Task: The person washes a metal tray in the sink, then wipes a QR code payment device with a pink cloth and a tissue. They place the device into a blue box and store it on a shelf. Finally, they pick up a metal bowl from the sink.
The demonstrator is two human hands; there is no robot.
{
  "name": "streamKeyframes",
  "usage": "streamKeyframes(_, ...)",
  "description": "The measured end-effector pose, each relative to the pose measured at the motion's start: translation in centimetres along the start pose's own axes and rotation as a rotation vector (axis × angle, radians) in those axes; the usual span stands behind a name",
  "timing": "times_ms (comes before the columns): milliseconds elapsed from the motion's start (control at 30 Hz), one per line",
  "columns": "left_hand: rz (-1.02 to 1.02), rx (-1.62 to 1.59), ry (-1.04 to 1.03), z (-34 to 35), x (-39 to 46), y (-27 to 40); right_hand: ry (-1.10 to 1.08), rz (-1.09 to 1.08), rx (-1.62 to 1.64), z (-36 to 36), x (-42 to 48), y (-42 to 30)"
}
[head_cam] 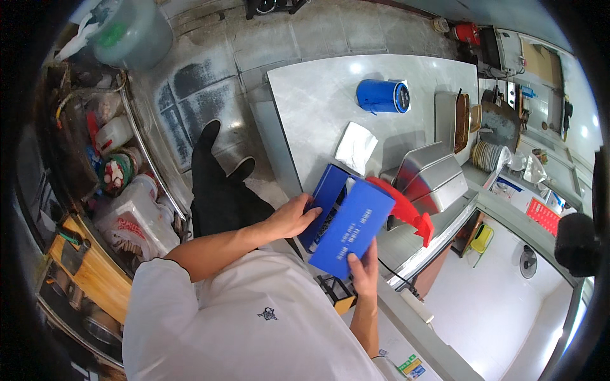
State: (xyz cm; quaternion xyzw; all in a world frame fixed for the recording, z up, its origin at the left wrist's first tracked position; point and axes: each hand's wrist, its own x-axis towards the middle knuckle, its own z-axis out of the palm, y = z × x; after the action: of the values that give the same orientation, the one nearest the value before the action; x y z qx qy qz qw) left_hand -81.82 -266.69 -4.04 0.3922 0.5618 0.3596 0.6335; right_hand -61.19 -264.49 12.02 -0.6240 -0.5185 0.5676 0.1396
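Note:
A blue cardboard box [355,228] with white printing is held in front of my torso, tilted, by both hands. My left hand [295,216] grips its left side, thumb on top. My right hand [364,271] holds the lower right corner, with the thumb over the printed face. A gap runs between the two blue parts, and something dark with pale marks [329,221] shows inside; I cannot tell what it is. Just beyond the box a white paper sheet [355,145] lies on the grey worktop [319,105]. Farther off, a blue cylindrical container [379,96] lies on its side.
Right of the box are a red plastic object [402,205] and a steel food pan [431,178]. A brown-filled tray [461,124] and stacked plates [486,155] stand farther right. A metal-railed shelf [147,152] with bags and a wooden board [90,266] lines my left.

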Motion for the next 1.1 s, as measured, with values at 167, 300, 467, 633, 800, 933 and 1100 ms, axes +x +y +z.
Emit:
streamKeyframes(167, -0.095, 0.05, 0.031, -2.6, 1.4, 0.5, 0.116, -0.076, -0.74, 4.1, 1.9, -2.4)
streamKeyframes(300, 0.392, 0.062, 0.498, -4.8, 3.1, 4.3, 0.247, -0.18, -0.888, 5.0, 2.4, 0.1)
streamKeyframes(467, 0.517, 0.397, 0.112, -4.2, 5.7, 8.3, 0.288, -0.19, -0.963, 5.5, 2.6, 1.8)
streamKeyframes(633, 0.37, 0.415, -0.025, -4.3, 5.7, 8.1, 0.577, -0.008, -0.431, 5.3, -1.9, 3.7)
streamKeyframes(800, 0.34, 0.439, -0.176, -5.7, 5.1, 7.4, 0.335, 0.374, 0.753, 5.1, -3.3, 9.8)
streamKeyframes(933, 0.189, 0.54, -0.253, -6.6, 5.0, 8.9, 0.272, 0.338, 0.882, 5.7, -3.2, 10.0)
streamKeyframes(1100, 0.511, 0.504, -0.2, -6.3, 5.9, 7.2, 0.34, 0.031, 0.777, 6.3, -1.6, 10.7)
